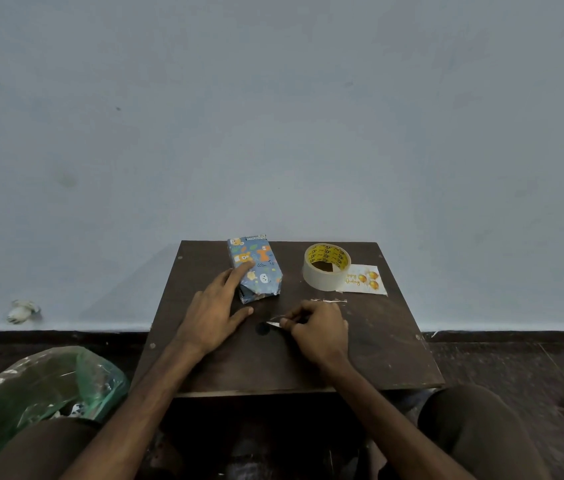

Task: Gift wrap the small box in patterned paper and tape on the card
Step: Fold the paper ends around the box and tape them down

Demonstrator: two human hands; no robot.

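A small box wrapped in blue patterned paper (259, 271) lies at the back left of the dark wooden table (377, 351). My left hand (216, 311) lies flat beside it, the index finger stretched onto the wrapped top. My right hand (318, 329) has its fingers curled and pinches a small strip of clear tape (275, 322) just above the table. A roll of clear tape (326, 266) with a yellow core stands at the back right. The white birthday card (365, 279) with gold balloons lies flat, partly under the roll.
A short bit of tape (329, 301) sticks to the table in front of the roll. A green plastic bag (41, 389) sits on the floor at the left. A crumpled white scrap (22, 310) lies by the wall. My knees flank the table.
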